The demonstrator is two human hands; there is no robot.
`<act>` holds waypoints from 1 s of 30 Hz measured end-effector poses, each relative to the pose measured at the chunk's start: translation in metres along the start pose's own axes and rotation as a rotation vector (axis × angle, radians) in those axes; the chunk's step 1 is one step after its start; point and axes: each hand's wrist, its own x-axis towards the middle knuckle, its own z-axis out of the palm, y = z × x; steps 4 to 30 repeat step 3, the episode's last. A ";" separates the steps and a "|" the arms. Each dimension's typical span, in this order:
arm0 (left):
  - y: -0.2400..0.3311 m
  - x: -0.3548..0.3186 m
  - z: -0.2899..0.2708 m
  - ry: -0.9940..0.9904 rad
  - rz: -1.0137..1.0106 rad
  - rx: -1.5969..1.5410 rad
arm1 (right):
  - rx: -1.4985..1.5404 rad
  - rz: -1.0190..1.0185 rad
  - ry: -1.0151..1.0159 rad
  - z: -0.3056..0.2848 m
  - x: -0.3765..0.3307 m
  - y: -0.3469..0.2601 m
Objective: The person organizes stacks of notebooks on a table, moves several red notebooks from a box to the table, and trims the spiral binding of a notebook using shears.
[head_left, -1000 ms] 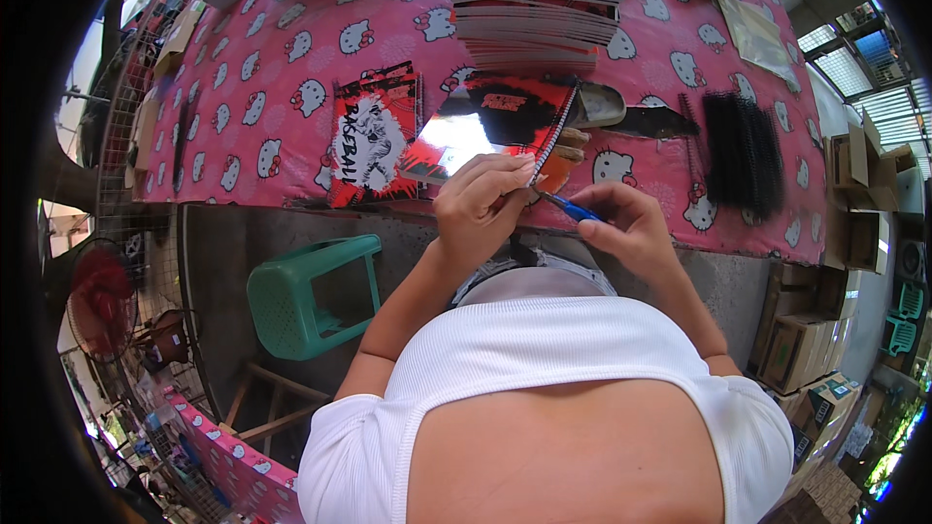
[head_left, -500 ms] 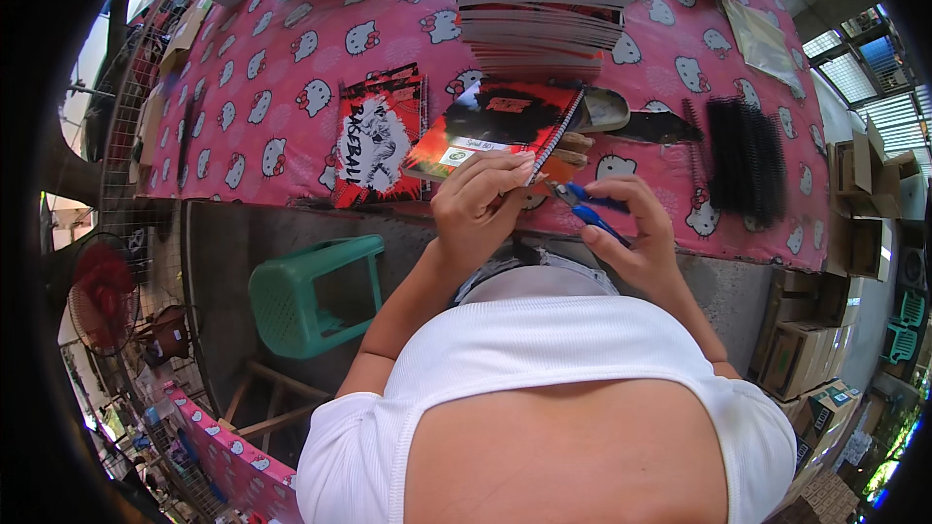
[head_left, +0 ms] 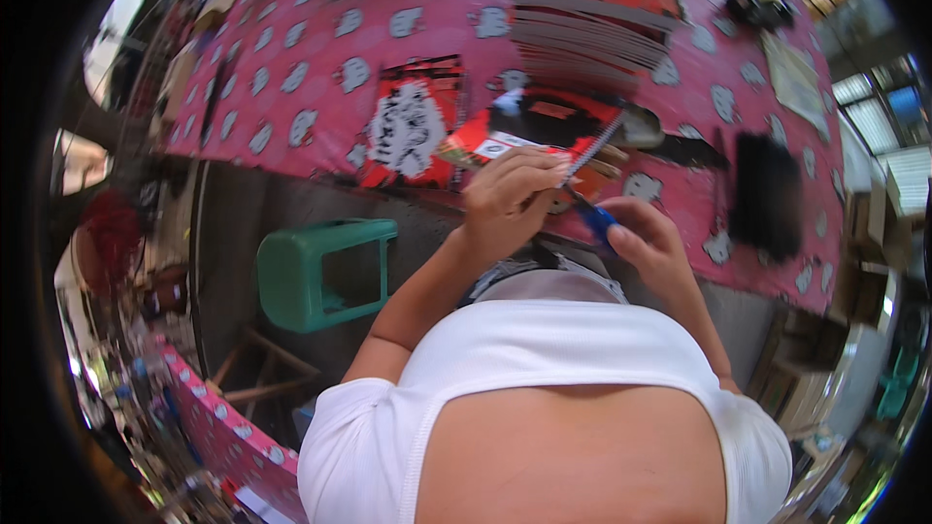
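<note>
My left hand [head_left: 510,196] is closed on the lower edge of a spiral notebook [head_left: 549,118] with a red and black cover and a white label. The notebook lies tilted at the table's near edge, its wire coil along the right side. My right hand [head_left: 649,235] is wrapped around blue-handled pliers [head_left: 596,221]. Their jaws meet the near end of the coil, but blur hides whether they grip the wire. To the left lies another red notebook [head_left: 413,126] with a white and black drawing.
Behind stands a tall stack of notebooks [head_left: 594,44] on the pink patterned tablecloth [head_left: 320,68]. A bundle of black coils [head_left: 765,196] lies to the right, a black tape dispenser [head_left: 759,2] at the far right. A green stool [head_left: 291,277] stands below the table's left part.
The view has swung, shifting the table's contents rightward in the picture. The pliers' handles, spread before, are now squeezed together in my right hand. My left hand keeps its hold on the notebook.
</note>
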 end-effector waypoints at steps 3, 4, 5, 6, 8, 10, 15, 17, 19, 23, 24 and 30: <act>0.000 0.006 -0.018 0.203 -0.187 0.038 | -0.377 -0.383 0.124 0.002 0.017 0.000; 0.000 0.006 -0.018 0.203 -0.187 0.038 | -0.377 -0.383 0.124 0.002 0.017 0.000; 0.000 0.006 -0.018 0.203 -0.187 0.038 | -0.377 -0.383 0.124 0.002 0.017 0.000; 0.000 0.006 -0.018 0.203 -0.187 0.038 | -0.377 -0.383 0.124 0.002 0.017 0.000; 0.000 0.006 -0.018 0.203 -0.187 0.038 | -0.377 -0.383 0.124 0.002 0.017 0.000; 0.000 0.006 -0.018 0.203 -0.187 0.038 | -0.377 -0.383 0.124 0.002 0.017 0.000; 0.000 0.006 -0.018 0.203 -0.187 0.038 | -0.377 -0.383 0.124 0.002 0.017 0.000; 0.000 0.006 -0.018 0.203 -0.187 0.038 | -0.377 -0.383 0.124 0.002 0.017 0.000; 0.000 0.006 -0.018 0.203 -0.187 0.038 | -0.377 -0.383 0.124 0.002 0.017 0.000; 0.000 0.006 -0.018 0.203 -0.187 0.038 | -0.377 -0.383 0.124 0.002 0.017 0.000; 0.000 0.006 -0.018 0.203 -0.187 0.038 | -0.377 -0.383 0.124 0.002 0.017 0.000; 0.000 0.006 -0.018 0.203 -0.187 0.038 | -0.377 -0.383 0.124 0.002 0.017 0.000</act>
